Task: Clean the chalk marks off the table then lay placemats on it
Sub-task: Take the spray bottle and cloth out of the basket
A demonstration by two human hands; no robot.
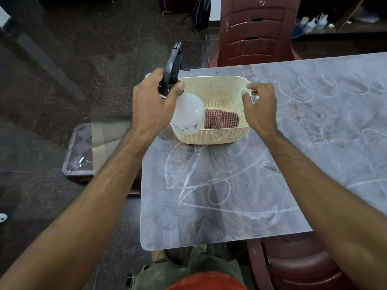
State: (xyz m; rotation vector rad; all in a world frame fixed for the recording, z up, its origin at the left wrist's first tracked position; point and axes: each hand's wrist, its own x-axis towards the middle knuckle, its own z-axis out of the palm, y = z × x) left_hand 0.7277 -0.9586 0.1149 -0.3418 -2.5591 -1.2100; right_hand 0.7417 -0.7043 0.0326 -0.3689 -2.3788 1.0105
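Observation:
White chalk marks loop and streak across the grey table. A cream perforated basket stands near the table's far left corner, with a red-and-white checked cloth lying in its bottom. My left hand grips the black trigger head of a translucent spray bottle, tilted over the basket's left side. My right hand rests on the basket's right rim, fingers curled at the handle.
A dark red plastic chair stands behind the table's far end, and another at the near right. A low stool carrying folded fabric sits on the dark floor to the left. Bottles stand far right.

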